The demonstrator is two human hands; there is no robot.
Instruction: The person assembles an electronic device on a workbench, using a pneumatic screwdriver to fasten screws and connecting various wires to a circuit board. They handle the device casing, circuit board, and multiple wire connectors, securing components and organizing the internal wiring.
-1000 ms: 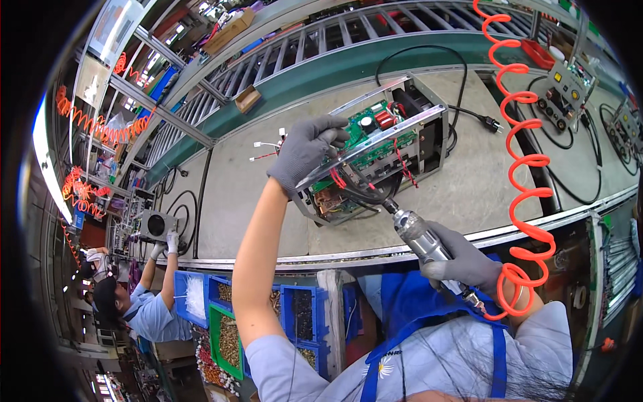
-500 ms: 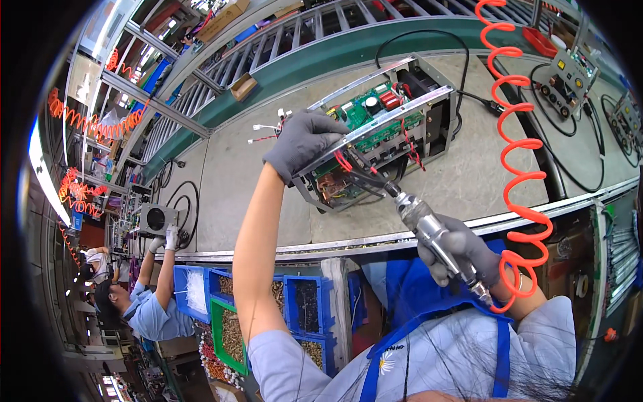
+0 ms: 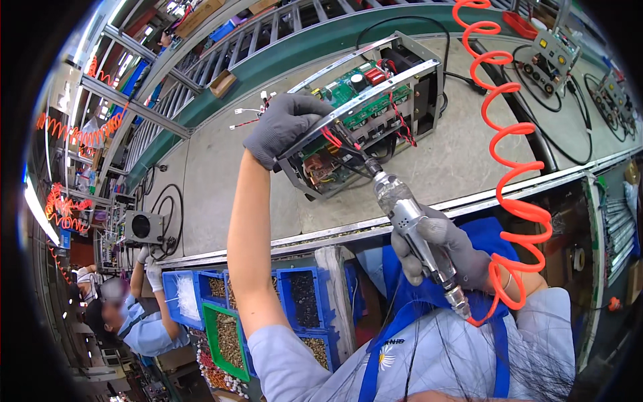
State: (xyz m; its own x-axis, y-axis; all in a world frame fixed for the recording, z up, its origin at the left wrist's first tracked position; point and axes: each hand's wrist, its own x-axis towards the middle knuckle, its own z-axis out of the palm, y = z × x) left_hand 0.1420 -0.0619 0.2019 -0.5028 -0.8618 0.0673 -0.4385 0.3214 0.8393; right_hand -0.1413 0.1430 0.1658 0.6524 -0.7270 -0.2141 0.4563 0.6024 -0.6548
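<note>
My left hand (image 3: 284, 127), in a grey glove, is closed over the near-left end of an open metal chassis (image 3: 378, 104), gripping its upper rail. A green circuit board (image 3: 341, 92) with red and black parts sits inside the chassis, and a copper coil (image 3: 315, 165) shows at its near end. In my gloved right hand (image 3: 455, 248) is a silver air screwdriver (image 3: 406, 211); the fingers wrap its body. It tilts up and left, its tip at the chassis's near side among red and black wires. Whether the tip touches a screw is hidden.
A coiled orange air hose (image 3: 512, 127) runs from the tool upward at the right. Blue bins (image 3: 305, 298) and a green bin (image 3: 224, 338) of small parts stand below the bench edge. A co-worker (image 3: 144, 325) is at the left beside another unit (image 3: 144, 228). Rollers (image 3: 268, 40) line the back.
The bench and chassis sit slightly further left and higher in view. My left hand keeps its hold, and the screwdriver stays at the chassis. The co-worker's hands have dropped lower beside their unit.
</note>
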